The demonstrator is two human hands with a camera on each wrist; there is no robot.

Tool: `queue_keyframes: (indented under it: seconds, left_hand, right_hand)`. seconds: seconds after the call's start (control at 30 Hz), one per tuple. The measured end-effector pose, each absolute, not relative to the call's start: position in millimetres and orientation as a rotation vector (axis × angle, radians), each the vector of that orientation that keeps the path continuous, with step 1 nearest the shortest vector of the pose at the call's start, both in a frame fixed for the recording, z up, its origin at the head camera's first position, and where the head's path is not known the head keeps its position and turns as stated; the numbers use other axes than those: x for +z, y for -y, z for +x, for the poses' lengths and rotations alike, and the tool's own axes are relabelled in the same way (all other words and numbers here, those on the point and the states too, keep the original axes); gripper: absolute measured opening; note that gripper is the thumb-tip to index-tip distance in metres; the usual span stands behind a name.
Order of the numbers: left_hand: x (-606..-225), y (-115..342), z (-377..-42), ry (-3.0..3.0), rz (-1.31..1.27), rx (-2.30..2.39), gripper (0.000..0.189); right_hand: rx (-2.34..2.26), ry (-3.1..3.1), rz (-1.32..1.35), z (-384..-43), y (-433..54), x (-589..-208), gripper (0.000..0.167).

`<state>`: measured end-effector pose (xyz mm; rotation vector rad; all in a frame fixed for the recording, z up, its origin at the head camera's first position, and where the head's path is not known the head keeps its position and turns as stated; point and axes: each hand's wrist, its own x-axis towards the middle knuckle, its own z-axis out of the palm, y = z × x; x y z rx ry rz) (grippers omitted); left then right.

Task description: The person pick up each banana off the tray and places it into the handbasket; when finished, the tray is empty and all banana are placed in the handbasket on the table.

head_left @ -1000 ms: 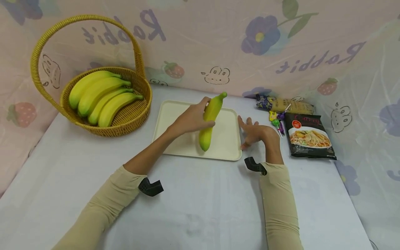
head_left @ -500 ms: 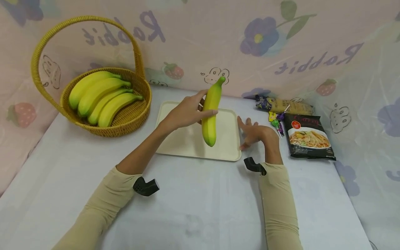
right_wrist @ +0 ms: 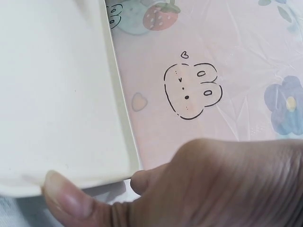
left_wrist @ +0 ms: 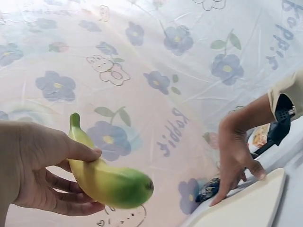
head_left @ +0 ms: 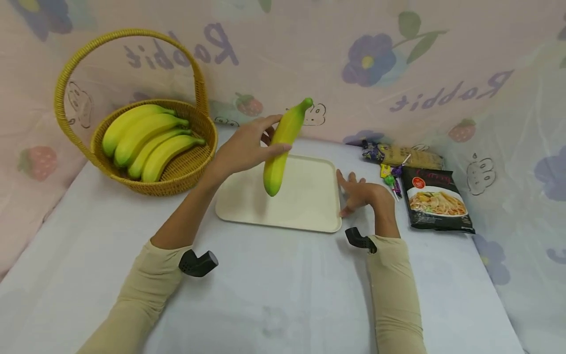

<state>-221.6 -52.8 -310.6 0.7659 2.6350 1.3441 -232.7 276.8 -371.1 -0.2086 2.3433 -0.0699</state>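
A yellow banana with green ends (head_left: pixel 283 147) is in my left hand (head_left: pixel 245 147), thumb on the near side and fingers curled behind. It is tilted and raised above the cream tray (head_left: pixel 305 201). The left wrist view shows the same banana (left_wrist: pixel 111 182) gripped around its middle. My right hand (head_left: pixel 360 192) rests at the tray's right edge with its fingers spread. In the right wrist view, the thumb (right_wrist: pixel 71 198) touches the tray's rim. Several more bananas (head_left: pixel 146 140) lie in the wicker basket (head_left: pixel 194 169) at the left.
The basket's tall arched handle (head_left: pixel 132 33) rises beside the left hand. Beyond the right hand lie a black noodle packet (head_left: pixel 438 199), a long tan packet (head_left: pixel 404 155) and small wrapped candies (head_left: pixel 391 179). A printed cloth (head_left: pixel 283 59) hangs behind the white table.
My left hand has lifted the banana from low over the tray and carried it up and leftward, nearer the basket. The right hand stays at the tray's edge. The head view has tilted slightly.
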Motion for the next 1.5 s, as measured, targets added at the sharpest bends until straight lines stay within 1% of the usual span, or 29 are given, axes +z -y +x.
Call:
queue_keyframes:
  seconds: [0.27,0.53,0.7,0.87,1.13,1.5]
  left_hand:
    - [-295,72,-214,-2.766,0.748,1.262,0.074]
    - [-284,90,-207,-2.945,0.625,1.099,0.062]
    - [-283,113,-207,-3.018,0.513,1.09,0.066]
    - [-283,143,-210,-3.011,0.33,1.065,0.07]
    - [-293,184,-218,-3.058,0.11,0.875,0.067]
    - [-316,214,-230,-2.987,-0.08,0.689,0.065]
  right_hand:
    - [-0.055,-2.354,-0.213,-233,-275,-373,0.133]
    - [-0.036,-2.36,-0.218,-233,-277,-375,0.133]
    - [-0.046,-2.359,-0.223,-234,-279,-376,0.132]
    - [-0.058,-2.353,-0.21,-234,-279,-376,0.132]
    - [-0.07,-2.359,-0.199,-232,-280,-373,0.127]
    - [-0.073,-2.358,-0.203,-233,-281,-374,0.126]
